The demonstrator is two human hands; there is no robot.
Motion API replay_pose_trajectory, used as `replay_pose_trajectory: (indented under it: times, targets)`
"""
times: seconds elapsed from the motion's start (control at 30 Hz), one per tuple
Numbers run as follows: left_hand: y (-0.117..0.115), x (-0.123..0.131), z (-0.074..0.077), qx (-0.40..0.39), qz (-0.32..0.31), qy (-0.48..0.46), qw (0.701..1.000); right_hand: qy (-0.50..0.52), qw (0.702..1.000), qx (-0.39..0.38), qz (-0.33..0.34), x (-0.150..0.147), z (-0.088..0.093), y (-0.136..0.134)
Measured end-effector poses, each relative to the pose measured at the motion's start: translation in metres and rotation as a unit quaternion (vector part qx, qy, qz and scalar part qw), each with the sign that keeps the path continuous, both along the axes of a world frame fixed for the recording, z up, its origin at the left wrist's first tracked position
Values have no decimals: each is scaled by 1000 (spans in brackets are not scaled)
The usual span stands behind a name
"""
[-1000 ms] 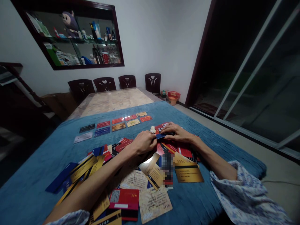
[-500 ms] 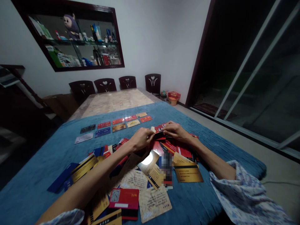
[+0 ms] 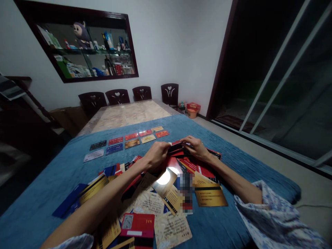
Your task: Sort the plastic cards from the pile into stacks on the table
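Observation:
Between my two hands a dark card [image 3: 175, 148] is held up, tilted, above a heap of plastic cards. My left hand [image 3: 158, 153] pinches its left end with closed fingers. At its right end, my right hand [image 3: 194, 146] grips with thumb and fingers. Red cards [image 3: 204, 168] lie under and beside my right hand. Closer to me are a gold card [image 3: 210, 195] with a dark stripe, a beige printed card [image 3: 173, 230] and a red card with a square code [image 3: 138, 226]. My left forearm hides part of the heap.
Beyond my hands, two rows of cards, among them a blue card [image 3: 114, 148] and a black card [image 3: 98, 145], lie flat on the blue cloth [image 3: 64, 173]. Dark chairs [image 3: 117, 97] stand behind the table's bare far end [image 3: 129, 112]. A glare spot shines on the heap.
The dark card has tipped, showing more of its face, while both hands keep hold of it. The whole view has shifted slightly.

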State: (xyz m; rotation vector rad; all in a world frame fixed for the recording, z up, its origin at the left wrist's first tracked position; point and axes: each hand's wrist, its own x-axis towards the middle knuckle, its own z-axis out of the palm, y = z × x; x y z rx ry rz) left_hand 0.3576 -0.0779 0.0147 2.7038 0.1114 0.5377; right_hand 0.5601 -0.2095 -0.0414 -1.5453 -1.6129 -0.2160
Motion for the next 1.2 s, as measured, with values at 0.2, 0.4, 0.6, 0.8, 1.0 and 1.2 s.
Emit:
replay_pose_trajectory:
  times: [0.2, 0.4, 0.6, 0.8, 1.0, 1.2]
  targets:
    - [7, 11, -9, -36, 17, -35, 999, -5, 1000, 13, -12, 0, -2, 1]
    - [9, 13, -13, -13, 32, -38, 999, -23, 1000, -15, -7, -1, -2, 0]
    - [6, 10, -18, -7, 35, -37, 999, -49, 997, -52, -18, -2, 0, -2]
    - [1, 9, -24, 21, 71, 21, 997, -94, 992, -83, 1, -1, -1, -1]
    - [2, 12, -29, 11, 72, 22, 997, -132, 985, -107, -25, 0, -2, -1]
    - [2, 12, -25, 18, 86, 33, 996, -150, 983, -104, -33, 3, -4, 1]
